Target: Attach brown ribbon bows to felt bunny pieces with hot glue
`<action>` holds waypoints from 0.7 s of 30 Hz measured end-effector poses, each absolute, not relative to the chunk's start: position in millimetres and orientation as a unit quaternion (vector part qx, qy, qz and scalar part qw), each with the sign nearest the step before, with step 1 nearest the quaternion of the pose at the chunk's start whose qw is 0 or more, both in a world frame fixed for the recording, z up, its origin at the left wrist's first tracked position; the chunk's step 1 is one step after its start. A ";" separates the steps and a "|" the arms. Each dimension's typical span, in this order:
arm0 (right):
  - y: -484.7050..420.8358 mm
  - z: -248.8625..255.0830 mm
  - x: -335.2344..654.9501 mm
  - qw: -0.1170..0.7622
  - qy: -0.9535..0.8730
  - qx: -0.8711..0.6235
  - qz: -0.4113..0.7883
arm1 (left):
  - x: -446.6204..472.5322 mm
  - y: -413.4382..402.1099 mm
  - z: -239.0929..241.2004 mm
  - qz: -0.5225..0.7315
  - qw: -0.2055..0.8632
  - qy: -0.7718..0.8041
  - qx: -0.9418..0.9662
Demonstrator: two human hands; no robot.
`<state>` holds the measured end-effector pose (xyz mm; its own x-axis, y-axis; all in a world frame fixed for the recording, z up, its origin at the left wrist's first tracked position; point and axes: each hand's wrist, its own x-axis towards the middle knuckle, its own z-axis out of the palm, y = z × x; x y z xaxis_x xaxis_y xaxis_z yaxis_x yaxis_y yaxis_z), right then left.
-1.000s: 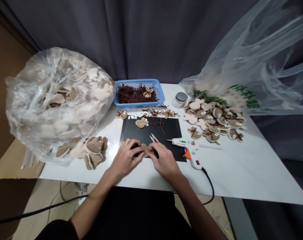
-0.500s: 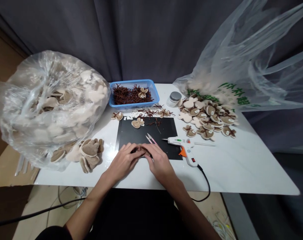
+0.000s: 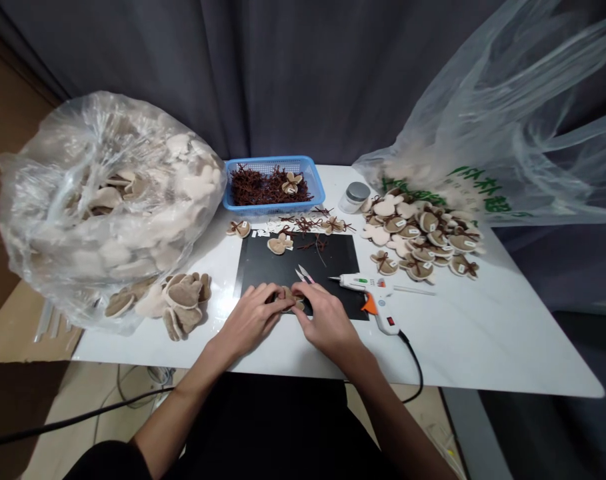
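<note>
Between my two hands, at the front of the black mat [image 3: 253, 267], is a brown felt bunny-shaped piece [image 3: 287, 300], partly hidden by fingers. My left hand [image 3: 253, 310] pinches its left side. My right hand [image 3: 325, 317] has thumb and fingers closed on its right side. Thread snips [image 3: 304, 274] lie just beyond my right fingers. To the right rests a white glue gun [image 3: 370, 290] with an orange trigger and a glue stick in its back. Another bunny piece [image 3: 279, 245], pale, lies on the far part of the mat.
A clear bag of felt pieces [image 3: 107, 247] bulges at left, with loose pieces [image 3: 180, 303] before it. Behind the mat stand a blue basket [image 3: 227, 203] of brown bows and a lidded jar [image 3: 353, 198]. Finished-looking bunnies [image 3: 423, 240] pile up at right by a plastic bag [image 3: 463, 147].
My right fingers have moved slightly apart from my left, so more of the felt piece shows between them. The whole view has shifted a little.
</note>
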<state>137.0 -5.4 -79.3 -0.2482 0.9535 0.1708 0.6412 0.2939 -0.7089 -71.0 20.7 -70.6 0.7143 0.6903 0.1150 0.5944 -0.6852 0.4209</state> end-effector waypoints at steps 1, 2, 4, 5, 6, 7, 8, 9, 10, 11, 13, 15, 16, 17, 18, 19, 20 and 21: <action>-4.7 -79.7 137.7 0.302 -0.747 -0.532 0.259 | -70.7 20.6 -71.0 0.135 0.176 0.355 0.908; -4.3 -80.3 138.0 0.305 -0.747 -0.531 0.258 | -70.4 20.4 -71.2 0.138 0.172 0.356 0.908; -4.3 -82.4 137.8 0.312 -0.745 -0.533 0.252 | -69.6 19.7 -71.3 0.148 0.165 0.360 0.906; -4.6 -83.8 137.4 0.317 -0.743 -0.535 0.249 | -69.1 19.3 -71.1 0.156 0.163 0.363 0.904; -5.1 -85.2 137.0 0.321 -0.742 -0.535 0.246 | -68.6 19.1 -70.9 0.166 0.161 0.367 0.901; -5.6 -86.6 136.7 0.326 -0.741 -0.534 0.244 | -68.2 19.0 -70.6 0.175 0.160 0.373 0.897; -6.2 -87.9 136.5 0.330 -0.742 -0.530 0.244 | -67.8 19.0 -70.3 0.184 0.160 0.380 0.892; -6.7 -89.0 136.4 0.334 -0.743 -0.527 0.244 | -67.5 19.3 -70.1 0.191 0.161 0.388 0.887; -7.1 -89.8 136.4 0.338 -0.743 -0.523 0.247 | -67.4 19.7 -70.1 0.196 0.161 0.394 0.883; -7.3 -90.3 136.5 0.342 -0.742 -0.520 0.249 | -67.5 20.2 -70.2 0.199 0.163 0.396 0.882; -7.2 -90.7 136.7 0.350 -0.739 -0.517 0.255 | -68.3 21.5 -70.7 0.199 0.166 0.391 0.883; -6.4 -90.2 137.0 0.358 -0.735 -0.513 0.263 | -69.6 23.0 -71.0 0.198 0.166 0.380 0.888; -5.8 -89.7 137.2 0.361 -0.733 -0.510 0.267 | -70.3 23.7 -70.9 0.194 0.163 0.375 0.891; -5.0 -89.0 137.5 0.364 -0.732 -0.508 0.272 | -71.1 24.4 -70.5 0.190 0.160 0.372 0.894; -4.1 -88.2 138.0 0.366 -0.731 -0.506 0.277 | -71.8 25.2 -69.8 0.184 0.157 0.370 0.897; -3.2 -87.4 138.6 0.368 -0.729 -0.504 0.282 | -72.5 25.9 -69.0 0.179 0.155 0.369 0.899; -2.3 -86.6 139.3 0.369 -0.727 -0.503 0.288 | -73.2 26.7 -68.1 0.175 0.156 0.369 0.900; -1.3 -85.9 140.1 0.371 -0.724 -0.501 0.294 | -73.9 27.4 -67.2 0.173 0.157 0.369 0.900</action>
<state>140.1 -1.3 -85.9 -0.2221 0.9445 0.2422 0.5080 0.3241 -0.7981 -73.9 27.4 -67.2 0.6679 0.7182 0.1950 0.6095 -0.6782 0.4105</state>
